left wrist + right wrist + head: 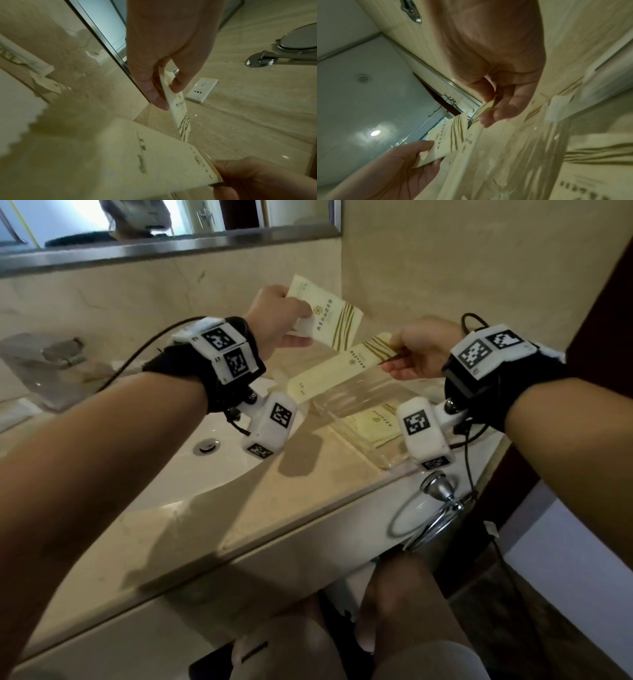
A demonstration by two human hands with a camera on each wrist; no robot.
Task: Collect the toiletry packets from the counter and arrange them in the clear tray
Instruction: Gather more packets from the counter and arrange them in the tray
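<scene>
My left hand (pixel 286 318) pinches a cream square packet (pixel 329 318) with gold stripes, lifted near the back wall. The same square packet (pixel 181 113) shows edge-on in the left wrist view, between my thumb and fingers. My right hand (pixel 416 350) pinches the striped end of a long cream packet (pixel 337 369), which slants down to the left above the clear tray (pixel 387 458). Another cream packet (pixel 371 422) lies flat inside the tray. In the right wrist view the long packet (pixel 481 136) runs from my fingertips toward the square packet (pixel 447 140).
A white sink basin (pixel 191 470) with a drain (pixel 206 446) lies left of the tray, and a chrome faucet (pixel 51 364) stands at the far left. A chrome towel ring (pixel 435 508) hangs under the counter's front edge. A wall socket (pixel 202 90) sits on the side wall.
</scene>
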